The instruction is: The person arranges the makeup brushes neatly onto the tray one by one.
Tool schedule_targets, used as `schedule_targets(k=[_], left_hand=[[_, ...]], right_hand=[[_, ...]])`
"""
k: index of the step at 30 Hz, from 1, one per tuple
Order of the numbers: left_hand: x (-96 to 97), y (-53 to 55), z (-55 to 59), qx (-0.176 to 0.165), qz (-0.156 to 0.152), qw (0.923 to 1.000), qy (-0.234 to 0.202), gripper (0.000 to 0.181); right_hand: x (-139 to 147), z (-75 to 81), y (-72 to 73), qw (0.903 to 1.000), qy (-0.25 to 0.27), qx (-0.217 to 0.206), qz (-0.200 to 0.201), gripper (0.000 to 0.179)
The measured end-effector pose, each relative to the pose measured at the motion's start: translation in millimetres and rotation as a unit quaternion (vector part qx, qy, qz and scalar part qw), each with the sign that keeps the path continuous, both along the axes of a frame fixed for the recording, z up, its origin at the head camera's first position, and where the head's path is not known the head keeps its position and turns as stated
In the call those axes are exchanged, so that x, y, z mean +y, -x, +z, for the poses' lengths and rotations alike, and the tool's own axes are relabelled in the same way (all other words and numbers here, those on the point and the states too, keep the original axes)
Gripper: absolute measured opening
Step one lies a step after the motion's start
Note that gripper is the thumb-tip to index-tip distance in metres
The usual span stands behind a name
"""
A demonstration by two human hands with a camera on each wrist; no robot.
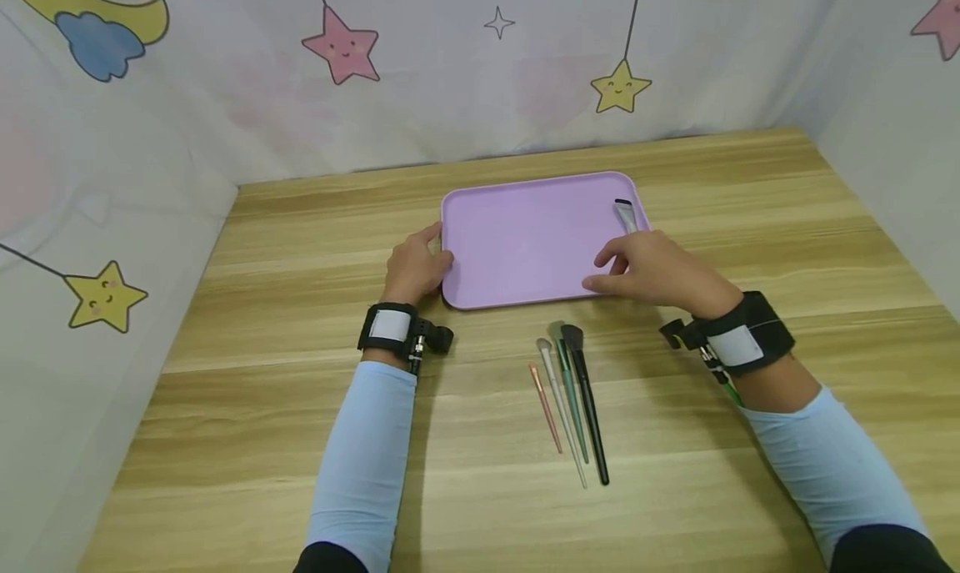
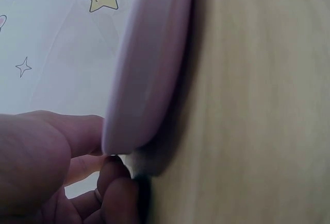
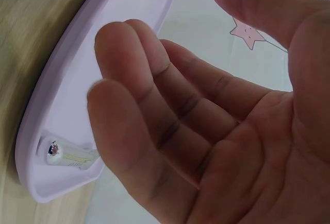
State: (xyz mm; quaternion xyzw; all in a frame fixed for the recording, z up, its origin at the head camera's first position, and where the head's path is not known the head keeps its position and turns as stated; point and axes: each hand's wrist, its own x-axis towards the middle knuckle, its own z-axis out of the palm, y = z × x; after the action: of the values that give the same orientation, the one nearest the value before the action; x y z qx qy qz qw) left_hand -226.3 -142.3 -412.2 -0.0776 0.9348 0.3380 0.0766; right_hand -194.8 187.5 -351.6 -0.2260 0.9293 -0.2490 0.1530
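Observation:
A lilac rectangular tray (image 1: 517, 243) lies toward the back of the wooden table. My left hand (image 1: 415, 266) grips its left edge, thumb at the rim and fingertips tucked beneath, as the left wrist view shows. Over the tray's right front part hovers my right hand (image 1: 660, 268), fingers loosely bent with nothing between them. Just beyond that hand, a silver tube (image 1: 625, 214) with a dark end lies inside the tray along its right side. In the right wrist view the tube's shiny end (image 3: 54, 152) sits near the tray wall, apart from my fingers.
In front of the tray lie several makeup brushes side by side: a short pink one (image 1: 545, 410), a thin pale one (image 1: 562, 410), a green one (image 1: 573, 402) and a large black one (image 1: 590, 402). White curtains (image 1: 450, 89) with printed stars border the table (image 1: 300, 306).

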Motion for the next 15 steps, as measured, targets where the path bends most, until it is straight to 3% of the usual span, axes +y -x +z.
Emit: schedule_targets(k=[15], left_hand=[[0.6,-0.2,0.5,-0.011,0.008,0.9999,-0.006,0.062]], right_hand=[[-8.3,1.7,-9.6,0.9997,-0.004,-0.006,0.023,0.046]])
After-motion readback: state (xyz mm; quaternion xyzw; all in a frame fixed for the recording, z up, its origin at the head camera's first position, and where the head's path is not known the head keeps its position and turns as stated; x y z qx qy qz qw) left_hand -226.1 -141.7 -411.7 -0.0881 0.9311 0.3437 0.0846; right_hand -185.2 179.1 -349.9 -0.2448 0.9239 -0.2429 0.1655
